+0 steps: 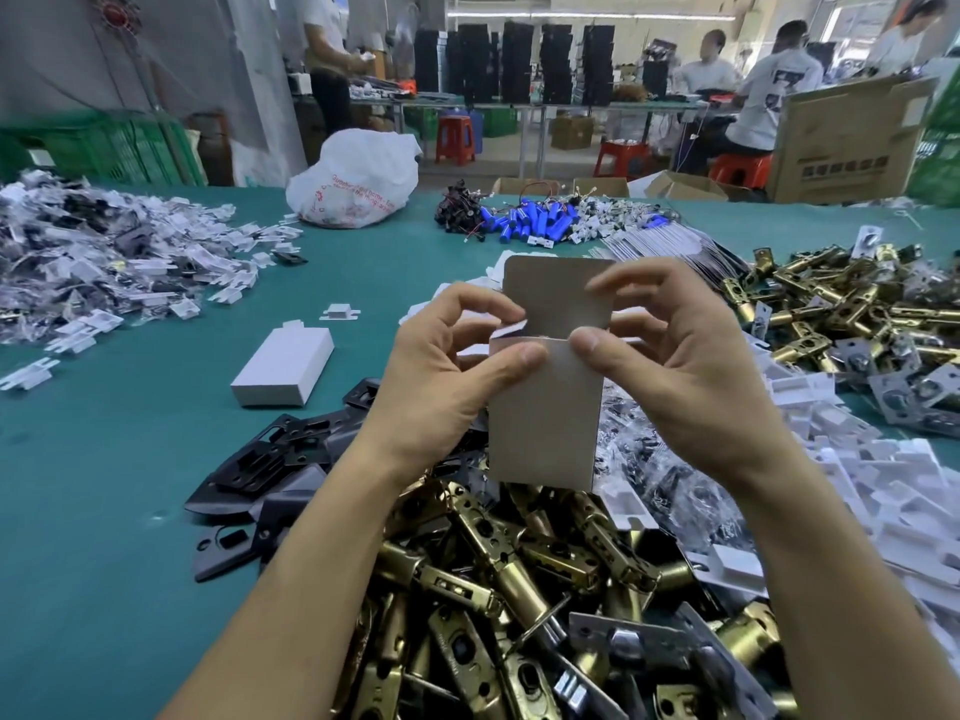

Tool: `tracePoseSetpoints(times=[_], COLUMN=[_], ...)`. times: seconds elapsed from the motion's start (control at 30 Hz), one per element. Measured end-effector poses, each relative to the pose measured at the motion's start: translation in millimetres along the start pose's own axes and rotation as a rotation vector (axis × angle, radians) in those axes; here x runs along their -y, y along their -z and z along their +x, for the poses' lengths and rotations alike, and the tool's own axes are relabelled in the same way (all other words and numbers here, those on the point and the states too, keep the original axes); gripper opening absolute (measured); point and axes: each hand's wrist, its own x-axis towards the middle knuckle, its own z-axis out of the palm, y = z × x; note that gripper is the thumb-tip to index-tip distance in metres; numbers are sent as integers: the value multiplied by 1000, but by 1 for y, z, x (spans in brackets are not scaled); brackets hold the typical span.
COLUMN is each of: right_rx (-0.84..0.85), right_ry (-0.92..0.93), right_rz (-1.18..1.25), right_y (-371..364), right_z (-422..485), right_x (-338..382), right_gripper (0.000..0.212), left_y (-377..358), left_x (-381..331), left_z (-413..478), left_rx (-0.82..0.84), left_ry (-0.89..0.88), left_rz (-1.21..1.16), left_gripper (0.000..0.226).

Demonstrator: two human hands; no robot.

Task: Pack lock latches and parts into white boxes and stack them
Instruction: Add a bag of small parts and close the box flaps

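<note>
Head view: white box (pixel 545 428) is held upright in the air over the heap of brass latches (pixel 519 574), between both hands, well clear of the counter (pixel 104 511). Left hand (pixel 441 376) holds its upper left corner, thumb on the front panel and the other fingers (pixel 483 296) curled round behind. Right hand (pixel 670 366) holds the upper right, thumb pressing the front edge and index hooked over the raised top flap (pixel 558 298). The small side flap (pixel 511 330) is sticking up at the left corner and isn't folded in yet. Can't tell if anything is loaded, since the inside is hidden. Risks as I see them: if the top flap closes before that side flap is down, it will jam or crease and the lid won't tuck. The grip is only on the top end, so a heavy latch inside could pop the bottom open or pull the box down into the heap. One closed box (pixel 283 368) lies alone on the counter to the left, so there's no stack yet. A badly tucked lid would sit proud and make any stack rock.
</note>
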Motion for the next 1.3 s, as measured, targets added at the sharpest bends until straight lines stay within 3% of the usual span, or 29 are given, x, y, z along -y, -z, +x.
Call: tracePoseSetpoints(times=[0.07, 0.13, 0.27, 0.43, 0.6, 0.7, 0.8, 0.93, 1.13, 1.3], right_rx=[2, 6, -30, -41, -70, -64, -105, -98, -10, 3], right_ry=[25, 24, 58, 44, 25, 2, -20, -57, -60, -58], right_rz=[85, 87, 36, 29, 45, 21, 33, 53, -19, -85], right_y=[0, 1, -2, -4, -5, -5, -5, -4, 1, -3], right_z=[0, 0, 3, 1, 1, 3, 5, 5, 3, 5], right_x=[-1, -2, 0, 2, 6, 7, 7, 8, 10, 8], right_gripper=[56, 63, 27, 6, 7, 11, 16, 11, 5, 10], left_y=[1, 0, -2, -1, 0, 2, 2, -1, -1, 0], left_x=[-1, -1, 0, -1, 0, 0, -1, -2, -1, -1], left_z=[0, 0, 0, -1, -1, 0, 0, -1, -2, -2], left_rx=[10, 1, -5, -13, -21, 1, 13, 11, -48, -53], left_ry=[-1, -18, -74, -47, -16, -21, -40, -54, -53, -67], left_rz=[-38, -44, -9, 0, -40, -98, -90, -76, -30, -45], left_gripper=[35, 36, 25, 13, 5, 27, 34, 30, 8, 15])
